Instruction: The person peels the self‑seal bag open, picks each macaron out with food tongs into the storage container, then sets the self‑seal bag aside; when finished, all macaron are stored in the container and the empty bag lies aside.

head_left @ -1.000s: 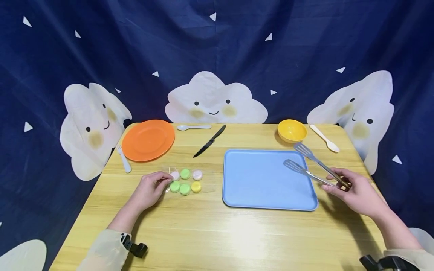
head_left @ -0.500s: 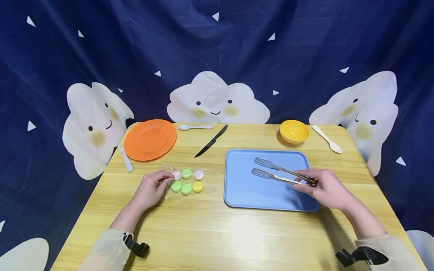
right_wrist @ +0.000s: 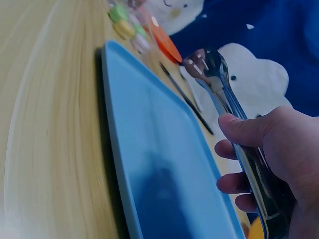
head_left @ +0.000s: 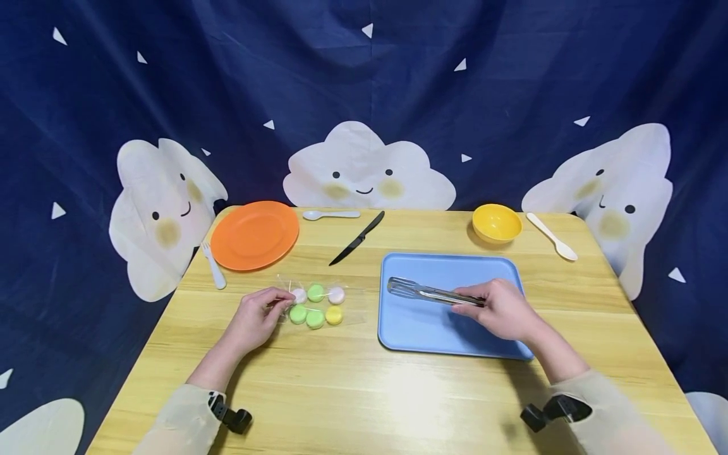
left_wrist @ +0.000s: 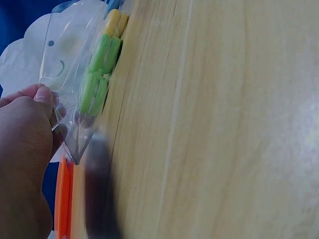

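My left hand (head_left: 256, 318) pinches the left edge of a clear plastic bag (left_wrist: 75, 55), lifting its open-looking end a little off the table. Inside lie several macarons (head_left: 315, 318), green, yellow and pale pink. With my right hand (head_left: 497, 309) I grip metal tongs (head_left: 418, 291) by their handles, above the blue tray (head_left: 409, 335). The slotted heads of the tongs are pressed together and point left toward the bag. Nothing shows between them in the right wrist view, where thumb and fingers wrap the handles (right_wrist: 254, 169).
An orange plate (head_left: 256, 237) and a pale fork (head_left: 213, 268) sit at the back left. A pale spoon (head_left: 332, 215) and a black knife (head_left: 357, 239) lie behind the bag. At the back right are a yellow bowl (head_left: 497, 224) and a white spoon (head_left: 552, 237).
My right hand has carried the tongs leftward from the tray's right edge to over its middle. The tongs' arms have come together. My left hand has stayed at the bag.
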The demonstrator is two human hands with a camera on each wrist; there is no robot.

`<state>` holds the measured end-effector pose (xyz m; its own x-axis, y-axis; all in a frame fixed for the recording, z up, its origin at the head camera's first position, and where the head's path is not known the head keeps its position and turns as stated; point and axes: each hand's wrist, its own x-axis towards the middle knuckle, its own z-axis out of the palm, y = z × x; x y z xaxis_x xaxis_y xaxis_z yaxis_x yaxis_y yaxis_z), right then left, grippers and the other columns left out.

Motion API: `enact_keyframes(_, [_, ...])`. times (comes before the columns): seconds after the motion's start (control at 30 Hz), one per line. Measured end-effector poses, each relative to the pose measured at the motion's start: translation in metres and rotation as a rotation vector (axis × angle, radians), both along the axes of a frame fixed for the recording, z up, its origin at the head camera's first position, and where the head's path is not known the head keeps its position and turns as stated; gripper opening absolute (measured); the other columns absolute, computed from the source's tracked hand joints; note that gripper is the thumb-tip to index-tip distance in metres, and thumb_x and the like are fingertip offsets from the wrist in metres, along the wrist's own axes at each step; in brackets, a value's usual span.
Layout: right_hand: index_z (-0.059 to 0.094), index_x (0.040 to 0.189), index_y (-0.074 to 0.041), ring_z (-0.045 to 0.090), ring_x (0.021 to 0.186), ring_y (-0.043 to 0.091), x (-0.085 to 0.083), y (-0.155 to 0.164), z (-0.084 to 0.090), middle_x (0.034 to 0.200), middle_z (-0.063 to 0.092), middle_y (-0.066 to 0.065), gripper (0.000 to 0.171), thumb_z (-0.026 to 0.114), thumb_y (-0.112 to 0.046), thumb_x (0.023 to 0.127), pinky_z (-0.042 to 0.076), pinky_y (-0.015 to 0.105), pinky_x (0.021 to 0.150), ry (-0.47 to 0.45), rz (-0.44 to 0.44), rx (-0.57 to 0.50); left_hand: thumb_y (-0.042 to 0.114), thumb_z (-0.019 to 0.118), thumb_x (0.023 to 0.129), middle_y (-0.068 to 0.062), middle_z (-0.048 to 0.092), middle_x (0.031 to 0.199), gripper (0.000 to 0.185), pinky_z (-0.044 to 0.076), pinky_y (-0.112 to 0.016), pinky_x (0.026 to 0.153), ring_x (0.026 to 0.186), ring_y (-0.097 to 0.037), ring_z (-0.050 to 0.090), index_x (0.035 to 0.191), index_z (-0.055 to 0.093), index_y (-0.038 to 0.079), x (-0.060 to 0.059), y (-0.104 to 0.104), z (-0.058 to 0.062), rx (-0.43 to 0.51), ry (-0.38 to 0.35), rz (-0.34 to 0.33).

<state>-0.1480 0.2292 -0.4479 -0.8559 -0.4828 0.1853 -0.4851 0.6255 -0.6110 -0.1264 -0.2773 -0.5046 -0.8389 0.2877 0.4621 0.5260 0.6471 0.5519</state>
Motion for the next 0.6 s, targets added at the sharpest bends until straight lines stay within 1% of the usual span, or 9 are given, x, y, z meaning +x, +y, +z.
enact_keyframes(0.07, [0.084,0.113,-0.013,0.036,0.049,-0.001,-0.003,-0.011,-0.002,0.084,0.076,-0.013,0.026,0.088,-0.024,0.09,0.034,0.025,0.044,0.009,0.017,0.011,-0.01,0.078,0.09,0.0,0.077,0.1,0.021,0.056,-0.014,0.08,0.091,-0.022,0.075,0.102,0.078,0.007,0.0,0.0,0.0,0.004,0.0,0.0])
enact_keyframes(0.2, [0.084,0.114,-0.015,0.04,0.051,0.0,-0.008,-0.033,-0.005,0.081,0.075,-0.015,0.026,0.087,-0.026,0.091,0.034,0.026,0.047,0.004,0.042,0.054,-0.01,0.078,0.09,0.0,0.077,0.1,0.022,0.055,-0.014,0.08,0.091,-0.02,0.074,0.102,0.078,0.008,0.0,0.0,-0.001,0.004,0.002,0.003])
enact_keyframes(0.37, [0.085,0.113,-0.017,0.046,0.056,0.001,-0.013,-0.055,-0.008,0.092,0.078,-0.011,0.024,0.086,-0.027,0.092,0.037,0.026,0.049,0.011,0.091,0.067,-0.01,0.078,0.091,0.0,0.077,0.099,0.021,0.055,-0.013,0.08,0.09,-0.018,0.074,0.102,0.078,0.007,-0.002,0.001,-0.002,0.008,0.009,0.001])
enact_keyframes(0.5, [0.085,0.113,-0.019,0.044,0.055,0.001,-0.017,-0.07,-0.01,0.093,0.078,-0.011,0.022,0.085,-0.027,0.093,0.035,0.026,0.049,0.017,0.124,0.079,-0.008,0.08,0.09,0.0,0.077,0.098,0.019,0.054,-0.011,0.08,0.09,-0.016,0.073,0.101,0.078,0.007,-0.001,0.001,-0.001,0.011,0.014,-0.003])
enact_keyframes(0.6, [0.085,0.113,-0.021,0.039,0.051,0.001,-0.02,-0.081,-0.01,0.089,0.077,-0.015,0.021,0.084,-0.028,0.094,0.032,0.026,0.047,0.009,0.141,0.086,-0.007,0.081,0.09,0.0,0.077,0.098,0.018,0.053,-0.01,0.081,0.09,-0.016,0.073,0.1,0.078,0.007,-0.001,0.002,-0.001,0.01,0.016,-0.001])
